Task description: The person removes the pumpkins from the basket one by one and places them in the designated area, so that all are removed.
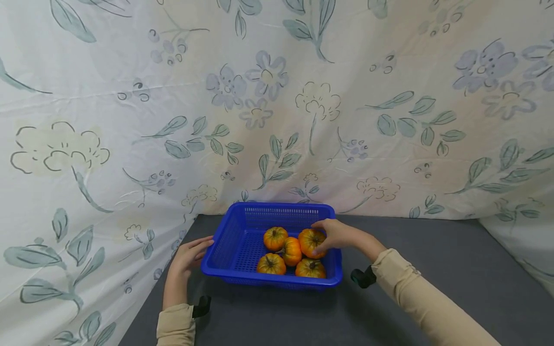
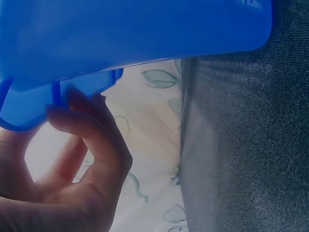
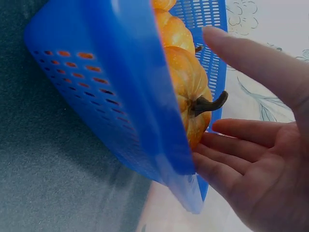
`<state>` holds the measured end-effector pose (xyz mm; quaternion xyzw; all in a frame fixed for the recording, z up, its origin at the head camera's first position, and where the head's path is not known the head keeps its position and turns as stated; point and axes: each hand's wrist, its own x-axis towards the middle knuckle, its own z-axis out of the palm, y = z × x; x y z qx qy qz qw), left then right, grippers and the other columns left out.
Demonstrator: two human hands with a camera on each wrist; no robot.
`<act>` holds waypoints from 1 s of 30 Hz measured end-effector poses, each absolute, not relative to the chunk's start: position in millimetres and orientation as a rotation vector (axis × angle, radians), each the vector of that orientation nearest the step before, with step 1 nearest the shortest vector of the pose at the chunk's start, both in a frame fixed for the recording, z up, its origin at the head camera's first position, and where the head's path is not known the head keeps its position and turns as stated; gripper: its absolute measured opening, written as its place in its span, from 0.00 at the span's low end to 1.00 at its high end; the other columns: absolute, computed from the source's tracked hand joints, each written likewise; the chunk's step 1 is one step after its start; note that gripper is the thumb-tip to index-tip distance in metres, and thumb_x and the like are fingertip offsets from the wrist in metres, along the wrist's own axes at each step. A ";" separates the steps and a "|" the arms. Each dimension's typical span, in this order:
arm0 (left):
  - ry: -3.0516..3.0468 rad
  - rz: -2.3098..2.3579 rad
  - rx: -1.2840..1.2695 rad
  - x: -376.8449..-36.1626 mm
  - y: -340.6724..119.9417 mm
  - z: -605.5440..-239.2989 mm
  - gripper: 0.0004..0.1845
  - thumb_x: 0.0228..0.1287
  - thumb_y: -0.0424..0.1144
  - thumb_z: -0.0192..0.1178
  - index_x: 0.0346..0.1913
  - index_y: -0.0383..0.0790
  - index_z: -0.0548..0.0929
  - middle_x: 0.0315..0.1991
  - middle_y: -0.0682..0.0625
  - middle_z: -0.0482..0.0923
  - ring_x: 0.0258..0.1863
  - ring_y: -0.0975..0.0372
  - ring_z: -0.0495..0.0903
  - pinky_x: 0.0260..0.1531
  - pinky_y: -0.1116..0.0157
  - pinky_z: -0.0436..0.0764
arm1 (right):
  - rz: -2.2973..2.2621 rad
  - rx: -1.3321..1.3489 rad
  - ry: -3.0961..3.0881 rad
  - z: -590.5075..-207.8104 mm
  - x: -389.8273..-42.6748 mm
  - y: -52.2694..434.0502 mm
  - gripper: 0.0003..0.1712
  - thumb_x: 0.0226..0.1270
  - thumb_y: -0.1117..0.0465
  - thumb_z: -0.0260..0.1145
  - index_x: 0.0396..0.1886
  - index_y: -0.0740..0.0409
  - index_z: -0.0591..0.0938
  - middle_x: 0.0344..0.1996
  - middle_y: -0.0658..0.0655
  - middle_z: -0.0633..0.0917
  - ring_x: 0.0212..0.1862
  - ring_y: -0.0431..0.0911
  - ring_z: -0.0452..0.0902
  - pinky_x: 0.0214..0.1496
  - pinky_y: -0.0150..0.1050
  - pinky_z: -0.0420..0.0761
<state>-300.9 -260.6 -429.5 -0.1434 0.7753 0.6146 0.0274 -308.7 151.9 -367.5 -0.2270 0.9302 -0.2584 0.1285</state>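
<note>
A blue plastic basket (image 1: pixel 277 207) stands on the grey tabletop near the back wall and holds several small orange pumpkins. My left hand (image 1: pixel 190 254) is at its left rim; in the left wrist view its fingers (image 2: pixel 91 140) curl under the basket's rim (image 2: pixel 135 29). My right hand (image 1: pixel 335 235) reaches over the right wall onto the rear right pumpkin (image 1: pixel 310 241). In the right wrist view that hand (image 3: pixel 241 140) is spread, straight fingers touching the stemmed pumpkin (image 3: pixel 186 82) and the thumb held apart above it, beside the basket wall (image 3: pixel 111 96).
A floral cloth (image 1: pixel 277 96) hangs behind and along both sides of the dark grey tabletop (image 1: pixel 433 250). Black wrist mounts (image 1: pixel 362 277) sit on both sleeved forearms. Bare tabletop lies in front of and to the right of the basket.
</note>
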 end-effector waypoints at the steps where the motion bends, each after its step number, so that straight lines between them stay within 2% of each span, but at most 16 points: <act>1: 2.384 1.907 -0.449 -300.7 -261.0 -430.0 0.33 0.59 0.50 0.69 0.63 0.37 0.77 0.64 0.38 0.74 0.47 0.60 0.84 0.45 0.62 0.83 | -0.744 -0.654 2.703 -366.6 -308.5 150.8 0.44 0.54 0.52 0.77 0.66 0.70 0.71 0.63 0.69 0.75 0.66 0.61 0.70 0.67 0.56 0.71; 5: 2.361 1.934 -0.459 -299.9 -262.2 -431.3 0.34 0.58 0.50 0.70 0.64 0.36 0.76 0.65 0.38 0.73 0.47 0.60 0.84 0.44 0.63 0.83 | -0.729 -0.605 2.708 -365.0 -308.3 145.9 0.44 0.52 0.53 0.78 0.65 0.71 0.72 0.63 0.69 0.76 0.65 0.61 0.72 0.66 0.56 0.72; 9: 2.330 1.969 -0.456 -300.0 -264.5 -433.6 0.35 0.57 0.49 0.70 0.64 0.36 0.76 0.63 0.39 0.76 0.45 0.61 0.84 0.43 0.64 0.83 | -0.715 -0.551 2.721 -367.2 -309.4 141.8 0.44 0.51 0.55 0.79 0.64 0.72 0.72 0.61 0.69 0.76 0.63 0.61 0.74 0.64 0.55 0.73; 17: 2.278 2.022 -0.460 -300.0 -266.8 -436.6 0.35 0.56 0.49 0.72 0.65 0.36 0.76 0.58 0.44 0.81 0.41 0.64 0.85 0.40 0.66 0.84 | -0.711 -0.616 2.731 -372.4 -312.1 139.6 0.39 0.51 0.60 0.78 0.60 0.73 0.75 0.57 0.69 0.80 0.58 0.59 0.77 0.61 0.53 0.76; 25: 2.270 2.030 -0.453 -300.1 -264.6 -434.5 0.34 0.57 0.49 0.71 0.64 0.37 0.76 0.52 0.49 0.84 0.40 0.64 0.86 0.40 0.65 0.84 | -0.770 -0.619 2.677 -374.6 -314.1 139.6 0.37 0.48 0.66 0.78 0.61 0.64 0.78 0.59 0.65 0.79 0.60 0.58 0.74 0.60 0.52 0.77; 30: 2.258 2.054 -0.431 -299.4 -264.5 -434.4 0.33 0.58 0.47 0.70 0.64 0.36 0.76 0.47 0.53 0.85 0.39 0.65 0.85 0.39 0.66 0.83 | -0.771 -0.644 2.671 -374.1 -314.4 138.4 0.37 0.47 0.66 0.79 0.61 0.61 0.78 0.60 0.65 0.78 0.63 0.61 0.72 0.58 0.53 0.79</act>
